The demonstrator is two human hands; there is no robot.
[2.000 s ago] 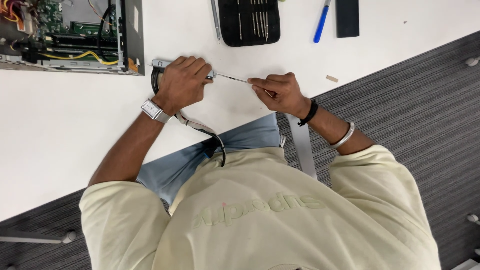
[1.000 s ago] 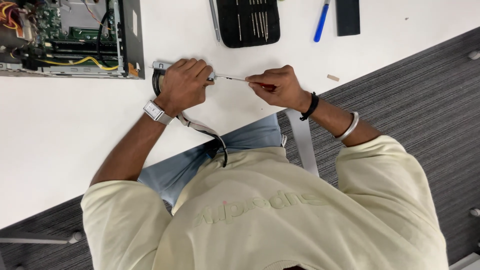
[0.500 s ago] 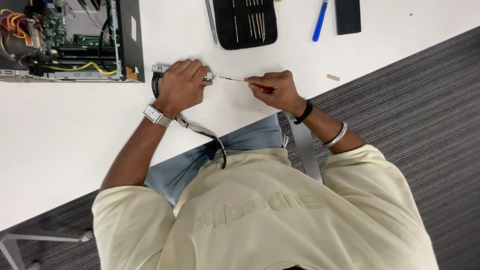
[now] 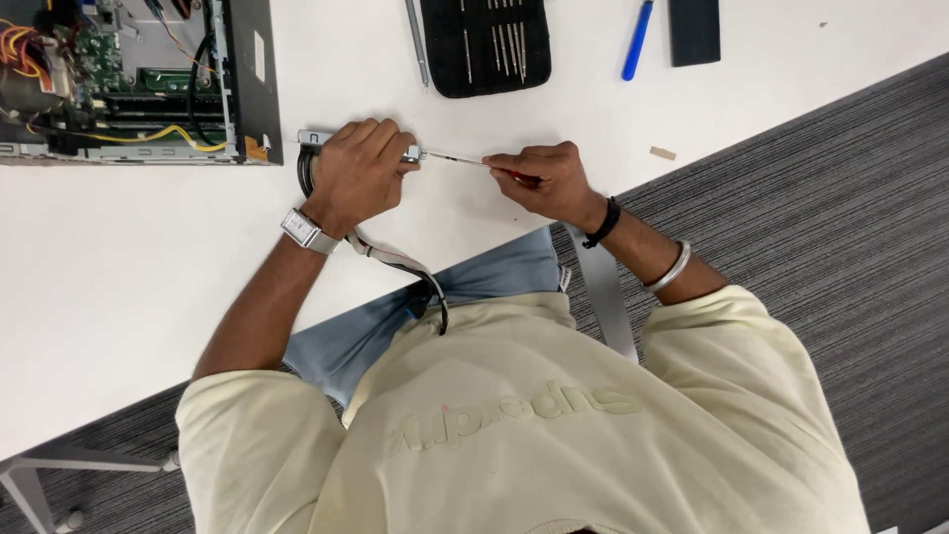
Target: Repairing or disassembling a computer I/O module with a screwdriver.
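My left hand (image 4: 358,173), with a wristwatch, is closed over a small metal computer part (image 4: 314,137) that rests on the white table (image 4: 119,297). A grey ribbon cable (image 4: 395,260) runs from under that hand toward my lap. My right hand (image 4: 542,181) grips the red handle of a thin screwdriver (image 4: 455,159). Its shaft points left, and the tip meets the metal part at the edge of my left hand.
An open computer case (image 4: 129,79) with boards and coloured wires lies at the top left. A black bit case (image 4: 486,44), a blue pen (image 4: 637,40) and a black block (image 4: 694,30) lie at the table's far side. Grey carpet (image 4: 840,198) is on the right.
Both hands stay on the part and the screwdriver in nearly the same place. The view has shifted slightly.
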